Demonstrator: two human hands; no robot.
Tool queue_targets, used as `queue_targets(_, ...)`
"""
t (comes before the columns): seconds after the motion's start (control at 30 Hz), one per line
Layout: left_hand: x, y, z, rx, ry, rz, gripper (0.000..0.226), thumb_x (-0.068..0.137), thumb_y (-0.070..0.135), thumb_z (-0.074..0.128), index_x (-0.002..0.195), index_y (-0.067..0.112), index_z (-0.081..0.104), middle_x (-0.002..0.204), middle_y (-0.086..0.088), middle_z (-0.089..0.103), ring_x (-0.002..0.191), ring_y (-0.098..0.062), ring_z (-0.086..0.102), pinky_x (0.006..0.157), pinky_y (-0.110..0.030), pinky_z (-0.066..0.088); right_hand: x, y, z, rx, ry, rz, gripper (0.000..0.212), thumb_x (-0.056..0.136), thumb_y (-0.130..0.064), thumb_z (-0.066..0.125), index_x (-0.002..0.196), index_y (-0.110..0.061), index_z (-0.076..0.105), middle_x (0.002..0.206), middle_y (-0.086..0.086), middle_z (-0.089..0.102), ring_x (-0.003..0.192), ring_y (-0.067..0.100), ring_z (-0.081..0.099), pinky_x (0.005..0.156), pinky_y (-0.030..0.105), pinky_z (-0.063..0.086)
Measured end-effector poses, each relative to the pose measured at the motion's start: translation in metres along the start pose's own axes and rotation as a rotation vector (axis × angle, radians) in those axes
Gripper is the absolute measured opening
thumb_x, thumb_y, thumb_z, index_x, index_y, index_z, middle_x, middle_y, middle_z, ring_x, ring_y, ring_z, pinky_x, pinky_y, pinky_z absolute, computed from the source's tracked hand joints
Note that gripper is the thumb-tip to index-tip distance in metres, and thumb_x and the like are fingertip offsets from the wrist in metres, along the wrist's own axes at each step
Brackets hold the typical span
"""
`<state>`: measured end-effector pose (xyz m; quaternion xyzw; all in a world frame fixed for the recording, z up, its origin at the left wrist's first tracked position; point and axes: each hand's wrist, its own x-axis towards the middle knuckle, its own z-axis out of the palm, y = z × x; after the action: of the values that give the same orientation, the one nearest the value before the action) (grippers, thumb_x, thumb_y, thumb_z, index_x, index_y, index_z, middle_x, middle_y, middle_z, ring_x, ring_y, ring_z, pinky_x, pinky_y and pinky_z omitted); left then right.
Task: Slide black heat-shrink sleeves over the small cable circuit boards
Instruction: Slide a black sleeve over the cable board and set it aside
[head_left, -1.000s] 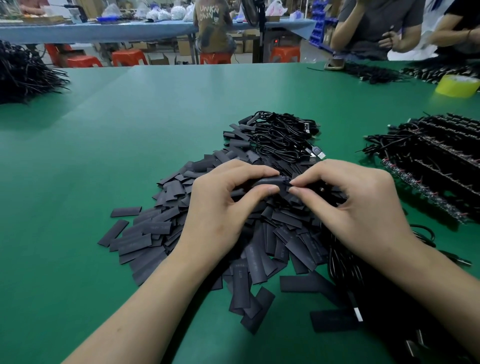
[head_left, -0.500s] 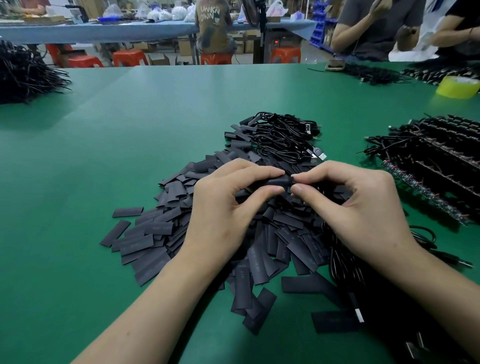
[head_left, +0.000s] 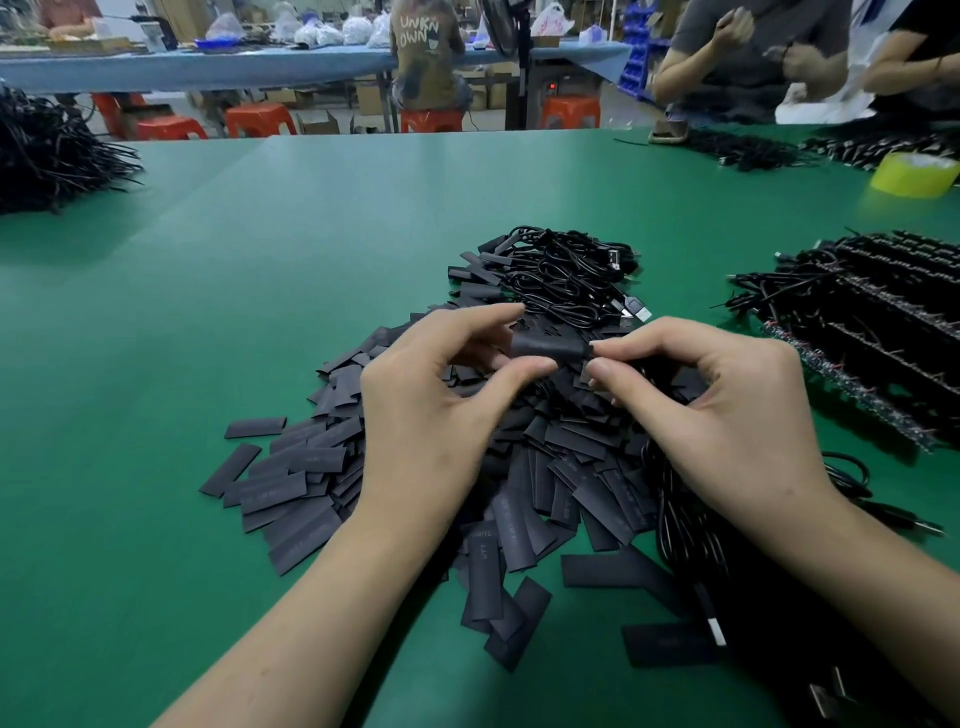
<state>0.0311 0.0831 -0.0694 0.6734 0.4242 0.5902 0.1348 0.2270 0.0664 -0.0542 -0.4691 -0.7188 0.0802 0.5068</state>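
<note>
A black heat-shrink sleeve (head_left: 549, 347) is held level above the pile, pinched between the thumb and fingers of my left hand (head_left: 436, 410). My right hand (head_left: 727, 410) pinches its right end, where a cable end goes in; the circuit board itself is hidden by the sleeve and fingers. Under both hands lies a heap of flat black sleeves (head_left: 322, 467) on the green table (head_left: 208, 322). Behind the heap sits a tangle of black cables (head_left: 566, 280) with USB plugs.
Rows of black cables with small boards (head_left: 857, 322) lie at the right. More cables (head_left: 691, 535) run under my right wrist. A black wire bundle (head_left: 47, 150) sits far left, a yellow tape roll (head_left: 914, 174) far right. Other persons sit across the table.
Both hands have lifted a little off the heap, and the sleeve between them now shows more of its length, tilted nearly level.
</note>
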Motion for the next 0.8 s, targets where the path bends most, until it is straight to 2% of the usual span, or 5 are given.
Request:
queue_targets(0.33,-0.0051,-0.0004,0.0057,-0.025,0.023,-0.107,0.018,0.085,0.019,0.081,0.103,0.015,0.081,0.095,0.013,0.077,0.089,0.001,0.072,0.081,-0.013,0.053,-0.0010,0.0025,-0.0004,-0.044,0.043,0.019,0.008,0.088,-0.028,0.075,0.092,-0.024,0.080,0.081,-0.018,0.074,0.072,0.005,0.071,0.065,0.035,0.054)
queue_targets(0.5,-0.0053,0.0024,0.0070,-0.013,-0.010,-0.102,0.022,0.085,0.017,0.082,0.107,0.015,0.080,0.098,0.020,0.073,0.092,0.010,0.069,0.081,-0.006,0.049,-0.0010,0.0026,0.0003,-0.090,0.059,-0.007,0.006,0.088,-0.027,0.076,0.091,-0.023,0.080,0.082,-0.020,0.073,0.072,0.003,0.069,0.063,0.024,0.052)
queue_targets(0.67,-0.0044,0.0019,0.0075,-0.028,-0.043,-0.146,0.025,0.086,0.021,0.081,0.112,0.019,0.079,0.099,0.021,0.074,0.091,0.007,0.070,0.078,-0.007,0.050,-0.0007,0.0021,0.0004,-0.109,0.087,-0.004,0.004,0.088,-0.025,0.078,0.090,-0.022,0.080,0.082,-0.020,0.073,0.068,-0.003,0.065,0.060,0.008,0.042)
queue_targets(0.73,-0.0040,0.0016,0.0079,-0.032,-0.052,-0.163,0.026,0.087,0.022,0.080,0.112,0.022,0.079,0.097,0.023,0.074,0.089,0.006,0.071,0.076,-0.009,0.052,-0.0009,0.0020,0.0003,-0.100,0.087,0.007,0.006,0.088,-0.027,0.077,0.091,-0.022,0.080,0.081,-0.020,0.073,0.067,-0.002,0.065,0.060,0.011,0.043)
queue_targets(0.8,-0.0043,0.0015,0.0077,-0.015,-0.069,-0.166,0.023,0.088,0.023,0.079,0.112,0.024,0.080,0.095,0.021,0.075,0.087,0.002,0.071,0.076,-0.014,0.055,0.0003,0.0019,-0.0004,-0.085,0.094,0.017,0.007,0.088,-0.028,0.076,0.092,-0.023,0.080,0.079,-0.019,0.073,0.068,0.005,0.068,0.063,0.024,0.051)
